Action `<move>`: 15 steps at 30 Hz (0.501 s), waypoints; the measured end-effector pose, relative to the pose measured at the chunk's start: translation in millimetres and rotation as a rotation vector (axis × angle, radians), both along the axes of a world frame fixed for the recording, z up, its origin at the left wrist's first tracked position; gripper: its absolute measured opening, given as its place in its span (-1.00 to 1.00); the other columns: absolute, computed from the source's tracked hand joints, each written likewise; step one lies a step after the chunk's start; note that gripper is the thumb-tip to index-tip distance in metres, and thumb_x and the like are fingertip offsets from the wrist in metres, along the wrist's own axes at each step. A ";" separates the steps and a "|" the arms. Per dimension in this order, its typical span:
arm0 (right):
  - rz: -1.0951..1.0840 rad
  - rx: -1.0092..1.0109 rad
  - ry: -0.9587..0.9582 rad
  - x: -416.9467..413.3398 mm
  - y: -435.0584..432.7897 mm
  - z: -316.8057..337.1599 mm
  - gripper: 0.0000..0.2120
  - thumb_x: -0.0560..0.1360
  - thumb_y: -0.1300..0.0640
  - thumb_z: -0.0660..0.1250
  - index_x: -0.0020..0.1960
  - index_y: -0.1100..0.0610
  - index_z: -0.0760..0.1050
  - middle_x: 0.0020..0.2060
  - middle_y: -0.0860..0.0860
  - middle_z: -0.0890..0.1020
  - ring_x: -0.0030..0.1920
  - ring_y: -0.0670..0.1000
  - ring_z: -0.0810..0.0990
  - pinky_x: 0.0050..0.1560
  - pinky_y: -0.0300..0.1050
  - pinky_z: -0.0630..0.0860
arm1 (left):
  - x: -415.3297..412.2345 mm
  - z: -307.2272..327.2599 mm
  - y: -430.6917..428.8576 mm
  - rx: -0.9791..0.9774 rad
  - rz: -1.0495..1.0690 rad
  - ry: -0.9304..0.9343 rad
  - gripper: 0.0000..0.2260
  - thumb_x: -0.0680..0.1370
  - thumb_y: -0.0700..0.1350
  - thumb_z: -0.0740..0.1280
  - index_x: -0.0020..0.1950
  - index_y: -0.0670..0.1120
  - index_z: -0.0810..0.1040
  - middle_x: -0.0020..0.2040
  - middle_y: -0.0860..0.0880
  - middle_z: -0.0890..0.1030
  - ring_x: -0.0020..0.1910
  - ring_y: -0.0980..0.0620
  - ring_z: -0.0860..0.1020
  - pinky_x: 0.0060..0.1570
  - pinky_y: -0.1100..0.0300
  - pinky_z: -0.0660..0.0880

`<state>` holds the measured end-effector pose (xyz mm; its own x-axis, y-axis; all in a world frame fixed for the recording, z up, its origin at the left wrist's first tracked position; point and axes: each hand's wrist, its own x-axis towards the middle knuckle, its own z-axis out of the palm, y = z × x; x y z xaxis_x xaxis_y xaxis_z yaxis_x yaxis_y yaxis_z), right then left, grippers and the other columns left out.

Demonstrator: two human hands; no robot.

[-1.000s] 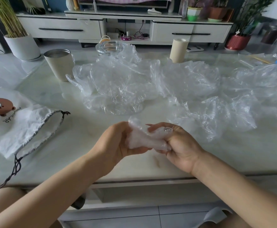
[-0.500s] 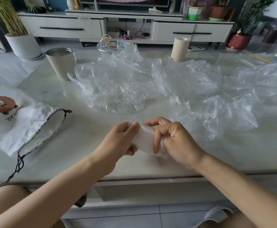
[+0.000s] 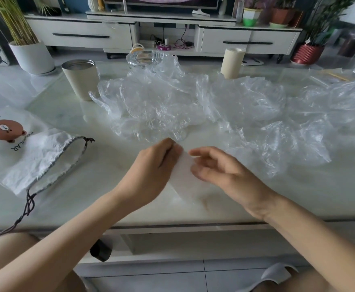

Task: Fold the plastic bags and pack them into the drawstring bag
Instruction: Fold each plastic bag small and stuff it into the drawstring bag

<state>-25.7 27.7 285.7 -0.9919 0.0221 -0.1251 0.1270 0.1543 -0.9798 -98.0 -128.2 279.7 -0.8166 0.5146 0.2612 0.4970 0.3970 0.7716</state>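
The left hand (image 3: 151, 171) curls round the left edge of a folded plastic bag (image 3: 182, 173), a whitish band held low over the counter (image 3: 100, 178). Its fingertips are hidden behind the plastic. The right hand (image 3: 220, 175) lies across the band's right side with fingers loosely bent, and I cannot tell whether it pinches or only touches. To fold well here, I would press the air out toward the open end, keep the long edges lined up, and crease each turn flat against the counter so the slippery film does not spring open. There is bare counter under and to the left of the hands, though its near edge is close below the wrists. The drawstring bag (image 3: 31, 157) lies well to the left, its mouth toward the hands and its cord trailing toward the near edge. Beyond the hands, the loose plastic bags (image 3: 155, 106) sprawl across the middle and right, close to a cup (image 3: 80, 79).
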 end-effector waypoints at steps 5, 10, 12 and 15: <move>0.073 0.104 -0.056 3.4 -11.2 -5.6 -0.91 0.44 0.18 0.42 -0.18 0.13 0.52 -0.36 -0.09 0.53 -0.34 -0.15 0.47 -0.29 -0.33 0.39 | 2.6 0.6 2.2 0.002 -0.041 0.025 -0.72 0.60 -0.05 0.19 -0.21 -0.20 0.43 -0.39 0.00 0.38 -0.40 0.10 0.26 -0.39 0.18 0.25; 0.035 0.482 0.363 12.2 -17.8 -7.3 -0.82 0.42 0.02 0.44 -0.24 0.13 0.58 -0.10 -0.10 0.48 -0.07 -0.13 0.46 -0.01 -0.37 0.35 | 1.8 8.0 4.7 0.173 -0.056 -0.519 -0.76 0.57 -0.05 0.25 -0.26 -0.12 0.51 -0.44 0.01 0.43 -0.50 0.10 0.35 -0.53 0.29 0.32; -0.009 0.532 0.504 13.7 -19.0 -6.5 -0.78 0.40 -0.07 0.40 -0.28 0.07 0.58 0.10 -0.16 0.43 0.13 -0.15 0.39 0.16 -0.43 0.25 | 4.9 13.1 4.4 0.199 -0.130 -0.889 -0.78 0.56 -0.06 0.24 -0.22 -0.10 0.59 -0.42 -0.02 0.48 -0.49 0.11 0.41 -0.54 0.33 0.37; 0.107 0.277 0.408 12.2 -16.9 -3.0 -0.81 0.42 0.01 0.42 -0.18 0.15 0.65 0.17 -0.13 0.53 0.21 -0.16 0.45 0.19 -0.38 0.33 | 10.7 10.9 3.3 0.113 -0.224 -1.167 -0.62 0.57 -0.21 0.14 -0.41 -0.08 0.56 -0.50 0.01 0.38 -0.51 0.15 0.28 -0.57 0.39 0.18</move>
<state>-13.4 10.8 282.7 -0.9571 -0.1051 0.2699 -0.2890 0.4071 -0.8665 -87.3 -125.0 290.6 -0.4862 0.6977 -0.5261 -0.4778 0.2918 0.8286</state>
